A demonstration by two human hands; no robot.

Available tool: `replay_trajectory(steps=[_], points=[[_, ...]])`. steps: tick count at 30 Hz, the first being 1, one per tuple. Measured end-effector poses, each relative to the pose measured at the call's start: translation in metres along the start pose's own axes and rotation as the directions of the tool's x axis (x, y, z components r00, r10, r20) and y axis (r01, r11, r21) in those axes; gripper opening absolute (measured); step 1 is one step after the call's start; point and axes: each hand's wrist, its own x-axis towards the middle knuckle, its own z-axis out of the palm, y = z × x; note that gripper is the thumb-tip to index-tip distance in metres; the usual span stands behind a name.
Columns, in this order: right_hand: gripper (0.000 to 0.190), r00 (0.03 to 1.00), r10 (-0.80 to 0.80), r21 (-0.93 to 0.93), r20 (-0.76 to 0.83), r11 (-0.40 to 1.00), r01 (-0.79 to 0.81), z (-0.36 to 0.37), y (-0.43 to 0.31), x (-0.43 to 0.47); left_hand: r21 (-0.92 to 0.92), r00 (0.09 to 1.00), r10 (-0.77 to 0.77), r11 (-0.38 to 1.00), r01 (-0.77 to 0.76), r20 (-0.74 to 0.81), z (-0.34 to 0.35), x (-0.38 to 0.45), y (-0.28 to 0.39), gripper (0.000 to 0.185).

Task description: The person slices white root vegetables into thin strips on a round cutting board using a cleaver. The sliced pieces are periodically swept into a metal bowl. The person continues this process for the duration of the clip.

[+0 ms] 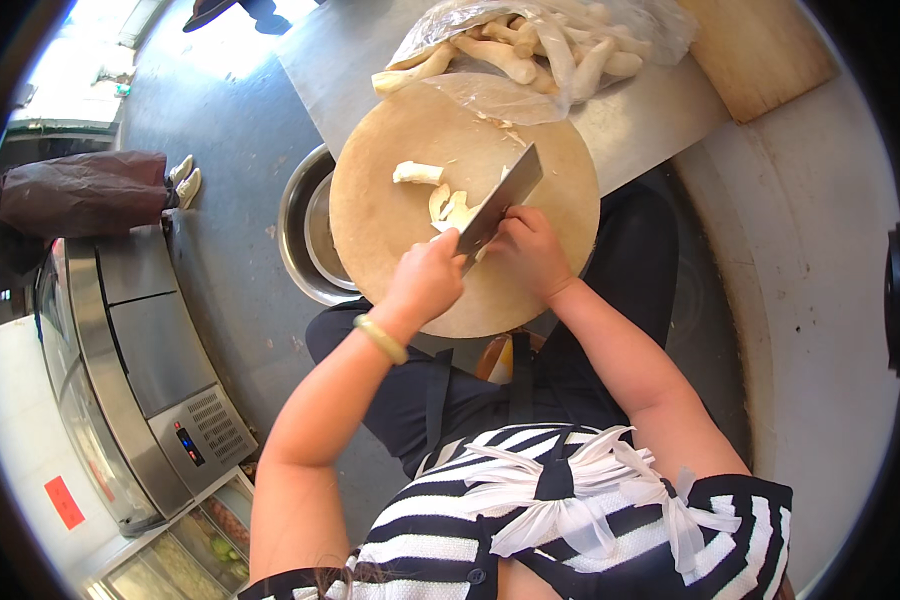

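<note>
My left hand, with a pale bangle at the wrist, grips the handle of a cleaver. The blade slants up and right over a round chopping board. Close against the blade's right side, my right hand has curled fingers on a pale mushroom piece, mostly hidden by fingers and blade. Cut mushroom slices lie left of the blade. A thicker king oyster mushroom piece rests farther up the board. Small scraps are scattered near the board's far edge.
A clear plastic bag of whole king oyster mushrooms lies on a metal table, overlapping the board. A wooden board is at far right. A metal basin sits lower left of the board. Another person stands beside a steel refrigerated counter.
</note>
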Motion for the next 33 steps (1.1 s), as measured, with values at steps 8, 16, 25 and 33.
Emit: replay_trajectory(steps=[8,16,25,33], points=[[0.027,0.995,0.096,0.004,-0.006,0.995,-0.095,-0.008,0.001,0.007,-0.297,0.962,0.009,0.950,-0.092,-0.272,0.028,0.003,-0.016,0.015],[0.019,0.965,0.172,0.125,0.201,0.972,-0.199,-0.017,0.007,0.012,-0.537,0.894,-0.207,0.843,-0.044,-0.398,-0.016,-0.027,-0.032,0.015],[0.022,0.968,0.056,0.109,0.243,0.990,-0.085,0.018,0.017,0.099,-0.655,0.895,-0.309,0.755,0.025,-0.322,-0.045,-0.067,-0.045,0.012],[0.035,0.653,0.138,-0.203,0.745,0.979,0.025,0.067,0.004,0.185,-0.061,0.995,-0.047,0.997,0.042,-0.086,-0.071,-0.119,-0.042,0.010]])
